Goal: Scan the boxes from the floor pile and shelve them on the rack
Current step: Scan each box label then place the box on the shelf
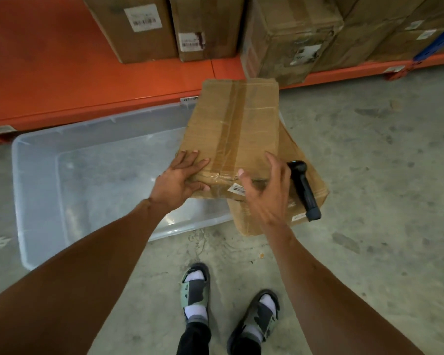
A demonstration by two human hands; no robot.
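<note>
A taped cardboard box [231,134] lies on top of a second cardboard box [303,160] on the floor, with a barcode label [237,188] on its near face. My left hand [180,179] grips its near left corner, fingers on top and thumb on the near face. My right hand [265,190] hovers over the near right corner with its fingers spread and holds nothing. A black handheld scanner [304,189] lies on the lower box, just right of my right hand. The orange rack shelf [62,73] runs across the back.
An empty clear plastic bin [87,175] stands on the floor to the left, under the upper box's edge. Several labelled cardboard boxes [203,26] stand on the shelf behind. My feet in sandals [196,293] are on the concrete floor [382,201].
</note>
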